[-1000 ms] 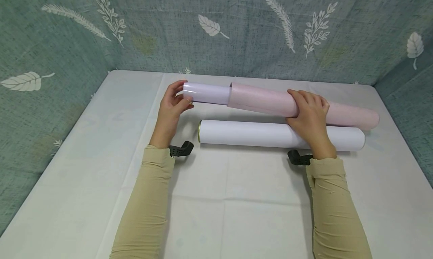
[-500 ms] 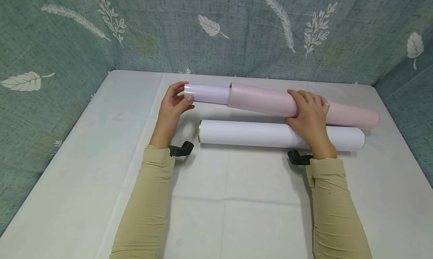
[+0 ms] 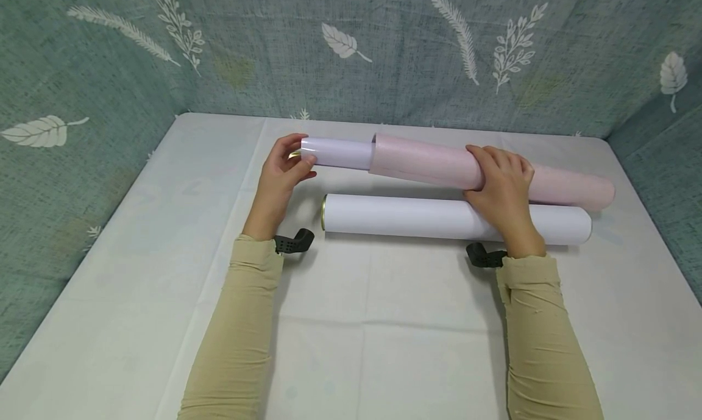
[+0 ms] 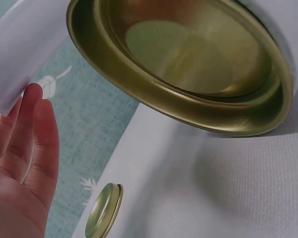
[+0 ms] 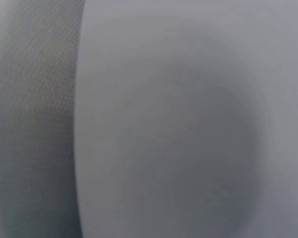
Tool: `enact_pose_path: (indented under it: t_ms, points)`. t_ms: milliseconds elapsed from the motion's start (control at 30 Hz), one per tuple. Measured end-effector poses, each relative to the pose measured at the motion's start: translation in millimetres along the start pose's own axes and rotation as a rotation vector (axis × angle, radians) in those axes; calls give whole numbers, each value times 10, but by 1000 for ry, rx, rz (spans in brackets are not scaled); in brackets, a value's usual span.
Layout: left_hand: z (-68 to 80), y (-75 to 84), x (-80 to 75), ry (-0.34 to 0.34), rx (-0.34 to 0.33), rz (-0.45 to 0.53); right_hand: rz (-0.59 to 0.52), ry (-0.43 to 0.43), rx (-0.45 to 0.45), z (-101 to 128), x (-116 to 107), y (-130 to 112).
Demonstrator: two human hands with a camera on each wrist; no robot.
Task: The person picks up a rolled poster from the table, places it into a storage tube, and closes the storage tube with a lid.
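Partly nested: left hand (image 3: 280, 173) fingers pinch the lilac roll (image 3: 339, 153) end at 9 o'clock; right hand (image 3: 501, 191) grips the pink roll (image 3: 428, 162).

Soft, even overhead light — faint shadows, head view sharp — right wrist view wholly blurred.

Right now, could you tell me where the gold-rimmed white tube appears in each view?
Head: white tube lies mid-table, nearer than the pink roll.
Left wrist: its gold-rimmed end fills the top.
Right wrist: only a pale blur; cannot tell.
Shared landmark: left hand gripping the lilac roll, lower left in wrist view.
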State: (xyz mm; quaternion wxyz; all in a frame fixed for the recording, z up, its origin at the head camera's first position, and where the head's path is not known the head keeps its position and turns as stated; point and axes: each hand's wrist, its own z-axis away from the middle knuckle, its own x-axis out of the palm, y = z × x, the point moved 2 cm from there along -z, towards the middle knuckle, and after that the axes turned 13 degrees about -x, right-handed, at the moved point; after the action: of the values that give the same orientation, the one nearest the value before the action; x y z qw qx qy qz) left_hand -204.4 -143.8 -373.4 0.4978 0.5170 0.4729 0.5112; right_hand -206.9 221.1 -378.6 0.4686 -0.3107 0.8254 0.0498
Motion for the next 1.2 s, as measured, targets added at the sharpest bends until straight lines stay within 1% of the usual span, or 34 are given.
enact_pose_path:
  t_ms: [167,400,633,933,1200]
  points:
    - [-45,-66,-11,-9,-11,3,0,-4,1,0,5,0]
    - [-51,-75,-14,-21,-15,9,2,0,-4,-2,7,1]
    - [78,88,65,-70,-23,-24,1,7,-5,4,-1,-5]
    - [79,99,75,-108,-35,-31,-1,22,-7,2,-11,-15]
    - [73,94,88,-137,-40,-43,-1,9,0,2,0,-4]
